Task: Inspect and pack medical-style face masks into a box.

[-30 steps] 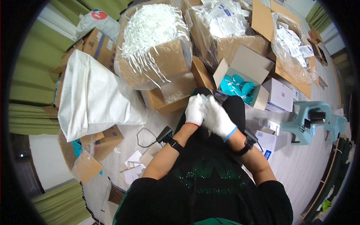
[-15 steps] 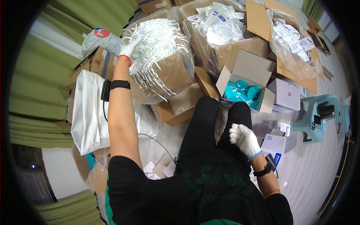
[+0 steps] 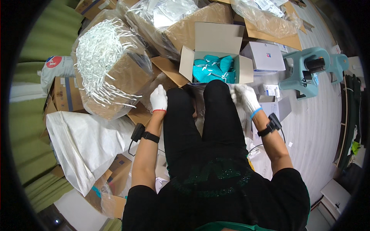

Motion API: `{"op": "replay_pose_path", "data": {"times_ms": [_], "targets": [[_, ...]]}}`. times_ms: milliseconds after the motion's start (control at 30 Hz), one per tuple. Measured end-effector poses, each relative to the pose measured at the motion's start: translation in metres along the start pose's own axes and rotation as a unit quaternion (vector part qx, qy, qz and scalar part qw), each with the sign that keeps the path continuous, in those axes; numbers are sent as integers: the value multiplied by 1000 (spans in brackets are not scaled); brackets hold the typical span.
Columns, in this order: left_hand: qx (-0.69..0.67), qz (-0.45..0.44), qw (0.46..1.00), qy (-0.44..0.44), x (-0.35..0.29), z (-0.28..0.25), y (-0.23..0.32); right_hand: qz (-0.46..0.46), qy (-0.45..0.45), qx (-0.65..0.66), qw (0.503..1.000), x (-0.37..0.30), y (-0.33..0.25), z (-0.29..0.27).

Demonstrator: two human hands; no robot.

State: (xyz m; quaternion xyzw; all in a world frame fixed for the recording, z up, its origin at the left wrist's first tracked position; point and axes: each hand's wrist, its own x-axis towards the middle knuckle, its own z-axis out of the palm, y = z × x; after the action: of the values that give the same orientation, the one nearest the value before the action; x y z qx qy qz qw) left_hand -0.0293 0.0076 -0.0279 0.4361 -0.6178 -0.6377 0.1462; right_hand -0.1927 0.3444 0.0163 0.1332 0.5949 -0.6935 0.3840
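My left hand (image 3: 158, 99), in a white knit glove with a red cuff, is closed beside my left knee. Its palm side is hidden, so any small thing inside cannot be made out. Just right of my other knee, my right hand (image 3: 245, 98) wears a white glove with a blue cuff. Its fingers are curled and slightly blurred, hiding whatever they may hold. Ahead of my knees stands an open carton (image 3: 219, 30) holding several folded teal face masks (image 3: 212, 69) with white straps. A plastic-lined box to the left overflows with white straps (image 3: 98, 54).
Large lined boxes hold silvery packets (image 3: 173, 13) at the back. A white sack (image 3: 83, 142) slumps at left, near a grey bag (image 3: 58, 71). A closed white carton (image 3: 264, 57) and blue plastic stools (image 3: 304, 73) stand at right. Cables run from my wrist devices.
My left hand has come back from the strap box and grey bag to my left knee, closing its fingers. My right hand has moved forward beside my right knee. The view has turned rightward.
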Motion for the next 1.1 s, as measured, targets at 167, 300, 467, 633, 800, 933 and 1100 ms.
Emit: {"op": "replay_pose_path", "data": {"times_ms": [167,300,467,633,800,933,1100], "targets": [[440,301,845,-36,-12,-3,14,-243,37,-508,826,100,3,1],[499,366,784,31,-39,39,12,-332,-32,-766,550,176,1,11],[453,356,817,41,-24,53,16,-223,-40,-846,483,247,-7,8],[451,350,820,41,-18,57,16,-342,-123,-814,454,240,-10,47],[451,330,829,21,-15,62,20,-289,-198,-816,461,213,12,118],[454,329,828,3,-16,67,22,-229,-186,-826,479,221,29,134],[452,353,818,44,-22,66,21,-249,-84,-775,574,190,-24,122]]}}
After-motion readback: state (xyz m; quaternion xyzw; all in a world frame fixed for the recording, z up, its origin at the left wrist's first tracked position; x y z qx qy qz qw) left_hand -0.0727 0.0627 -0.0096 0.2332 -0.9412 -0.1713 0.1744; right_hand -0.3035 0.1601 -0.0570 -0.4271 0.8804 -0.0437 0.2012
